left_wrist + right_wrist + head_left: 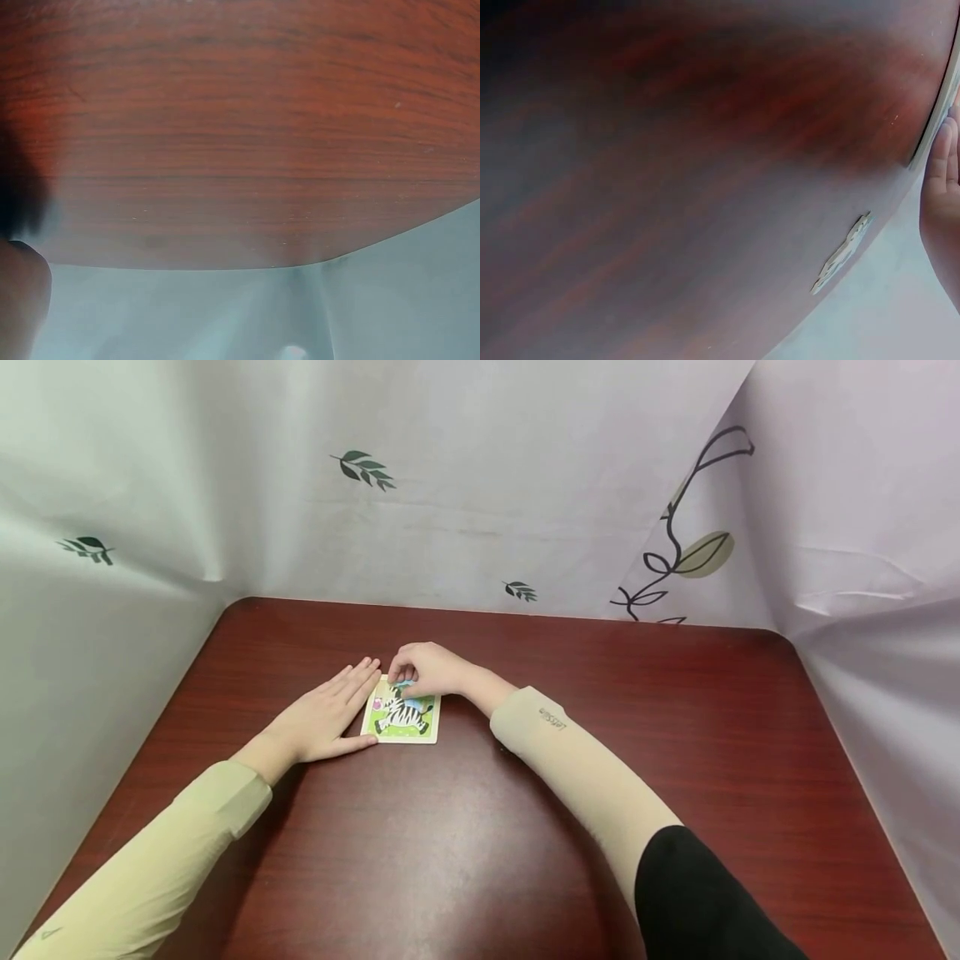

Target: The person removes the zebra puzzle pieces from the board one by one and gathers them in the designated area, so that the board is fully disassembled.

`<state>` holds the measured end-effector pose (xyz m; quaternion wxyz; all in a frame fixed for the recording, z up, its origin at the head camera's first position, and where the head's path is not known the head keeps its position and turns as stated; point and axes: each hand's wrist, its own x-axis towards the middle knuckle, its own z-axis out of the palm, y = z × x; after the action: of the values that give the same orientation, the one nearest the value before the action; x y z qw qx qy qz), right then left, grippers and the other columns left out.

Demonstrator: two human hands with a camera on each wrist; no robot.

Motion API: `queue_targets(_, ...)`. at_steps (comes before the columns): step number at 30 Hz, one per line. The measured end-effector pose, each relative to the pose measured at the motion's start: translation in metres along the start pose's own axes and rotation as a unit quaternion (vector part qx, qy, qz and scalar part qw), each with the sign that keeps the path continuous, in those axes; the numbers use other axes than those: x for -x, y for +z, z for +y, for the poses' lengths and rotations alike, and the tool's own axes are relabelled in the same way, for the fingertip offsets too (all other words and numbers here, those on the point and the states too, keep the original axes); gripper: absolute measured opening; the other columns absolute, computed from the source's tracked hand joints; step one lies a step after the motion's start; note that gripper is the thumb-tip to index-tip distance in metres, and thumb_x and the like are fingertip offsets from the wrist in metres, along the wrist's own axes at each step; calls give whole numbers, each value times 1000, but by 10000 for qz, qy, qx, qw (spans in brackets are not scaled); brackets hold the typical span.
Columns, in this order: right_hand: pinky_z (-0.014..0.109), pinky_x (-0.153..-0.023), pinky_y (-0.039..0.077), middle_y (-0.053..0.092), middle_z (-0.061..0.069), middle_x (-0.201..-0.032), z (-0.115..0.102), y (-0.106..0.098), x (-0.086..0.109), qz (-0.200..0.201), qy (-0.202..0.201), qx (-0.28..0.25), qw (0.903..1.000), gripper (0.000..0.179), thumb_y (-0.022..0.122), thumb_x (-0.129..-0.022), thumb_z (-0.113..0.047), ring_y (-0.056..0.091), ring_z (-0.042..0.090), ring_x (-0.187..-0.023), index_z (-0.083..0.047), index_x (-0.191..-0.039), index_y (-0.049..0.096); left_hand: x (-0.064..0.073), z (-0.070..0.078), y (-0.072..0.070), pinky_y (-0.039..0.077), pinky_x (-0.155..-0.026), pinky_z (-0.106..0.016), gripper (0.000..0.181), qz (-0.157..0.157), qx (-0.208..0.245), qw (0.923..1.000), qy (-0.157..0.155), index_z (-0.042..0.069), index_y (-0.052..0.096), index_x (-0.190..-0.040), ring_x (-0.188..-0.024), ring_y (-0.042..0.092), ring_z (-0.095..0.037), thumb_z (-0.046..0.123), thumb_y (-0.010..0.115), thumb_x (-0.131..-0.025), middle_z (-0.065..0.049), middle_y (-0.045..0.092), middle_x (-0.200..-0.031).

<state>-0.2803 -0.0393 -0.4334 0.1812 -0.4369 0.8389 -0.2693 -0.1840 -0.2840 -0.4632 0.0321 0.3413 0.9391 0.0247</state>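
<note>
A square zebra picture puzzle [407,722] with a pale border and green ground lies flat on the table, left of the middle. My left hand [330,710] lies palm down along its left side, fingers straight and the thumb tip at the lower left corner. Over the top of the puzzle bends my right hand [427,670], its thumb and fingers curled down at the zebra's head. It covers the upper part of the picture. Whether a piece is pinched between those fingertips, I cannot tell. A blurred bit of hand [22,300] shows in the left wrist view.
In the right wrist view a thin, pale thing with a jagged edge [842,255] lies on the dark red wooden table [450,827]. White cloth [465,510] with a leaf print stands round the table's back and sides.
</note>
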Motion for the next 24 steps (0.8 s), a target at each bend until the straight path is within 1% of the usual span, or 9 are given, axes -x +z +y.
queue_targets(6, 18, -89, 49, 67, 6, -113, 1, -1, -4, -190, -106, 286, 9994, 24, 78, -95, -14, 62, 16, -101, -9, -119, 76, 0, 0, -1, 9, -139, -40, 104, 12, 0, 10000, -1, -8, 19, -166, -166, 16, -40, 57, 65, -98, -25, 15, -177)
queue_targets(14, 22, -92, 48, 65, 8, -114, -4, -5, -6, -490, -170, 528, 9973, 24, 76, -97, -15, 59, 17, -103, -8, -120, 76, -1, 1, -1, 10, -139, -41, 104, -5, 66, 10000, -60, -8, 19, -166, -166, 14, -40, 56, 65, -98, -24, 14, -177)
queue_targets(19, 22, -94, 47, 63, 7, -115, -8, -8, -6, -693, -83, 556, 9960, 23, 74, -97, -12, 56, 16, -105, -8, -120, 74, -1, 1, -1, 11, -139, -42, 104, -21, 75, 9999, -78, -7, 18, -166, -166, 14, -39, 56, 65, -98, -24, 14, -177)
queue_targets(24, 23, -95, 46, 61, 8, -117, -9, -8, -6, -777, 56, 456, 9959, 24, 73, -97, -10, 54, 17, -106, -7, -121, 72, 0, 0, 0, 8, -139, -39, 105, -60, 13, 9999, -95, -6, 17, -167, -166, 13, -38, 58, 64, -98, -22, 13, -178)
